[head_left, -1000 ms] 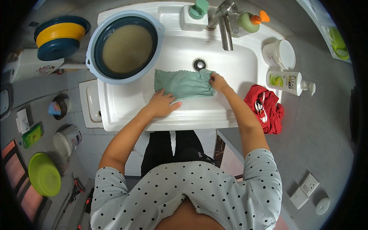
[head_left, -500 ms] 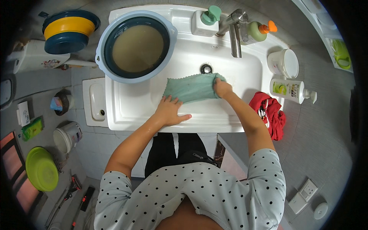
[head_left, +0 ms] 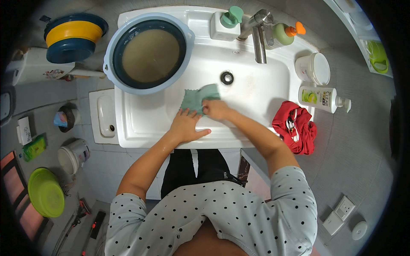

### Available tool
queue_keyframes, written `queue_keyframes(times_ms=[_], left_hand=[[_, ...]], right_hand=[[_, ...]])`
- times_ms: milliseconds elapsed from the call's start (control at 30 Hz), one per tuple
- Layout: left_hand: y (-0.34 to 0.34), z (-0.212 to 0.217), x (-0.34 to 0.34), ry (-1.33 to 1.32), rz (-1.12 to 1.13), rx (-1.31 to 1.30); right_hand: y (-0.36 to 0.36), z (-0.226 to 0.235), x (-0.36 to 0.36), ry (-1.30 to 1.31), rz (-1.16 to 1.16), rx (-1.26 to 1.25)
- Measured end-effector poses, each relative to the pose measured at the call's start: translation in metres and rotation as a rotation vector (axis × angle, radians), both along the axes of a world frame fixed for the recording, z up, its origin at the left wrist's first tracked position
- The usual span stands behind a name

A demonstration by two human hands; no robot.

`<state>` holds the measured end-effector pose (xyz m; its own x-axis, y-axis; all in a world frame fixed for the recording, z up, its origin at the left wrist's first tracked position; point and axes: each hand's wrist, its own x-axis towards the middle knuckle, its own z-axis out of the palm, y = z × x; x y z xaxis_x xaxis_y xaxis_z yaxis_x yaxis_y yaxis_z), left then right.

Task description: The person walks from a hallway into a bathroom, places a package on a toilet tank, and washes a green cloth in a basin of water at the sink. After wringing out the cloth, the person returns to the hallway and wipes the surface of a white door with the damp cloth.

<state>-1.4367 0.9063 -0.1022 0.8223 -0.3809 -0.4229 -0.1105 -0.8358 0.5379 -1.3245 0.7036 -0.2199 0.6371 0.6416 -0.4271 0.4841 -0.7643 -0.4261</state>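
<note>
A pale green cloth (head_left: 193,98) with a scalloped edge lies in the white sink (head_left: 147,123), doubled over toward its left side. My left hand (head_left: 185,128) rests flat with spread fingers, its fingertips on the cloth's near left edge. Closed on the folded part is my right hand (head_left: 216,109), just beside the left fingertips. The round drain (head_left: 226,77) shows beyond the cloth. The cloth's underside and the part inside my right fist are hidden.
A blue basin (head_left: 107,55) of cloudy water stands at the sink's far left. The faucet (head_left: 259,42) and two pump bottles, one white (head_left: 224,30) and one green (head_left: 282,35), line the back. On the right are a white tub (head_left: 311,69), a shampoo bottle (head_left: 318,98) and red fabric (head_left: 297,128).
My right hand has moved left, drawing the cloth's right end back toward my left hand, so the cloth now covers less of the sink. My left hand has stayed in place.
</note>
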Motion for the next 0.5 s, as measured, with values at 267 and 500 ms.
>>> queue_keyframes(times_ms=[267,500], left_hand=[[0.006,-0.007,0.035,0.085,0.359,-0.272],[-0.022,-0.038,0.045,0.210,0.267,-0.111]], right_hand=[[-0.083,0.065,0.036,-0.166,-0.258,-0.431],[-0.067,0.050,-0.006,0.200,-0.339,-0.012]])
